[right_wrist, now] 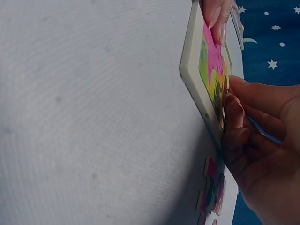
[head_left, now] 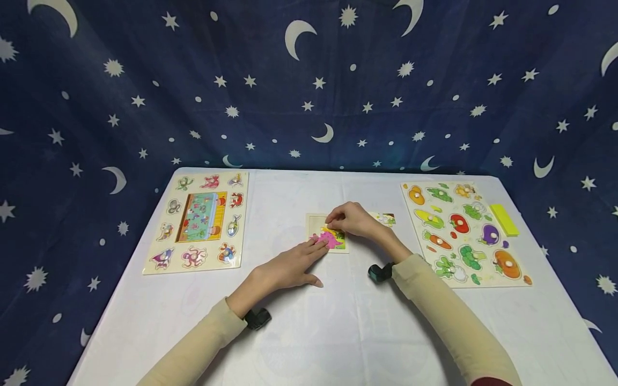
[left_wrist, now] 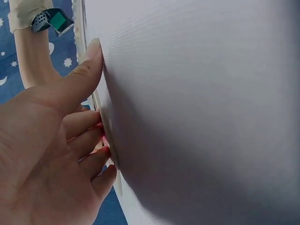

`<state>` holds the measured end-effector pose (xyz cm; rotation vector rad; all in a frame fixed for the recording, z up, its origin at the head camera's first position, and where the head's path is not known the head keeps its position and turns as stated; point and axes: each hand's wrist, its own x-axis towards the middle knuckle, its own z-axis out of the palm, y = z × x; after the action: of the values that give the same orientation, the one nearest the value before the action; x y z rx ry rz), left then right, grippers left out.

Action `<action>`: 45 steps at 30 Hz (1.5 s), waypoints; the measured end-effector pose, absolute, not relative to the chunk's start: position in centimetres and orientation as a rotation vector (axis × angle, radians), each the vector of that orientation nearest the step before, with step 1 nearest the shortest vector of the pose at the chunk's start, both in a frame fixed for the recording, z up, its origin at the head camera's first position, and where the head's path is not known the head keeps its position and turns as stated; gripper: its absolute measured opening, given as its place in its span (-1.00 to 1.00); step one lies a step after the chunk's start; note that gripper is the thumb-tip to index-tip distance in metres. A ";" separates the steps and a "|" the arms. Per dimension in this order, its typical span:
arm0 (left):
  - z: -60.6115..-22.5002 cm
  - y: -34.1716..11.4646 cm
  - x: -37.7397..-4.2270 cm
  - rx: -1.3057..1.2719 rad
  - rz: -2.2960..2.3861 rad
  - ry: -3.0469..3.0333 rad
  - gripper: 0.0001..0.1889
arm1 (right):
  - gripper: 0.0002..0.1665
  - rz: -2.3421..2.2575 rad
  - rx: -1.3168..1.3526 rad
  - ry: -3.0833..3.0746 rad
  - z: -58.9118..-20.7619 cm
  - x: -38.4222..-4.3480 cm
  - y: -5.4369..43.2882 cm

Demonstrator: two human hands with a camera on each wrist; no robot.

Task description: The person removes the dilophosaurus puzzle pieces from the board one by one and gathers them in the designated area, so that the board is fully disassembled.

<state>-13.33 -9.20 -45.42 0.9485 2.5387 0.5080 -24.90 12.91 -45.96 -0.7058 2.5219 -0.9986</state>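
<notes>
Between both hands a small jigsaw puzzle tray (head_left: 316, 221) lies on the table, with a pink dinosaur picture (head_left: 331, 239) partly filled in and bare wood at its upper left. My left hand (head_left: 288, 266) rests its extended fingers on the tray's lower left, its thumb held apart over the table. Thumb and fingertips of my right hand (head_left: 358, 221) pinch a puzzle piece (right_wrist: 227, 85) over the upper part of the tray; the fingers hide most of it. Just right of that hand lie loose puzzle pieces (head_left: 386, 218), also seen in the right wrist view.
At the left stands a peg puzzle board with sea animals (head_left: 195, 261). A vegetable peg board (head_left: 451, 249) lies at the right, with a yellow block (head_left: 504, 220) by its edge. A dark blue star-patterned cloth (head_left: 270, 107) hangs behind the white table (head_left: 309, 343).
</notes>
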 end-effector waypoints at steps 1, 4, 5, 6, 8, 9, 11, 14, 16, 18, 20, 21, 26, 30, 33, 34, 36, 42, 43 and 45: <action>-45.4 -9.2 -13.3 0.951 0.505 2.540 -0.07 | -0.83 -1.000 -0.700 2.519 -46.0 -24.9 12.9; -45.4 -9.2 -13.3 0.957 0.509 2.543 -0.07 | -0.84 -1.017 -0.678 2.510 -46.0 -25.0 12.8; -45.4 -9.2 -13.3 0.958 0.511 2.542 -0.07 | -0.85 -1.025 -0.672 2.506 -46.0 -25.0 12.8; -45.4 -9.2 -13.3 0.959 0.510 2.541 -0.07 | -0.85 -1.035 -0.668 2.502 -46.0 -25.0 12.8; -45.4 -9.2 -13.3 0.957 0.515 2.540 -0.07 | -0.85 -1.053 -0.665 2.494 -46.0 -24.9 12.9; -45.4 -9.1 -13.3 0.957 0.517 2.539 -0.07 | -0.85 -1.063 -0.664 2.489 -46.0 -24.9 12.9; -45.4 -9.1 -13.3 0.957 0.516 2.538 -0.07 | -0.85 -1.081 -0.664 2.481 -46.0 -24.9 12.9; -45.4 -9.1 -13.3 0.952 0.515 2.539 -0.07 | -0.84 -1.105 -0.659 2.460 -46.0 -24.9 12.8; -45.4 -9.2 -13.3 0.947 0.513 2.540 -0.06 | -0.84 -1.121 -0.644 2.443 -46.0 -24.9 12.8; -45.4 -9.2 -13.3 0.945 0.515 2.540 -0.06 | -0.84 -1.133 -0.629 2.428 -46.0 -25.0 12.8; -45.4 -9.2 -13.3 0.945 0.517 2.539 -0.06 | -0.82 -1.143 -0.614 2.416 -46.0 -25.0 12.8; -45.4 -9.2 -13.3 0.945 0.519 2.540 -0.06 | -0.81 -1.149 -0.607 2.409 -46.0 -25.1 12.8; -45.4 -9.2 -13.3 0.943 0.518 2.537 -0.06 | -0.77 -1.169 -0.588 2.404 -46.1 -25.2 13.1; -45.5 -9.2 -13.4 0.936 0.513 2.535 -0.06 | -0.78 -1.189 -0.547 2.412 -45.8 -25.2 13.5; -45.5 -9.2 -13.4 0.940 0.513 2.533 -0.06 | -0.78 -1.214 -0.535 2.409 -45.4 -25.2 14.3; -45.5 -9.2 -13.4 0.943 0.514 2.532 -0.06 | -0.77 -1.222 -0.536 2.408 -45.3 -25.2 14.6; -45.5 -9.2 -13.4 0.949 0.513 2.534 -0.06 | -0.78 -1.242 -0.526 2.412 -45.2 -25.1 15.3; -45.4 -9.1 -13.4 0.951 0.511 2.537 -0.06 | -0.75 -1.265 -0.486 2.411 -45.2 -24.9 17.8; -45.4 -9.1 -13.4 0.950 0.513 2.534 -0.06 | -0.75 -1.261 -0.484 2.415 -45.2 -24.9 18.2; -45.4 -9.1 -13.4 0.950 0.522 2.529 -0.06 | -0.75 -1.253 -0.481 2.429 -45.1 -24.7 19.0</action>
<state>-13.36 -9.06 -45.39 0.9498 2.5288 0.5220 -24.71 19.01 -45.12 -0.4812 2.4291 -1.2532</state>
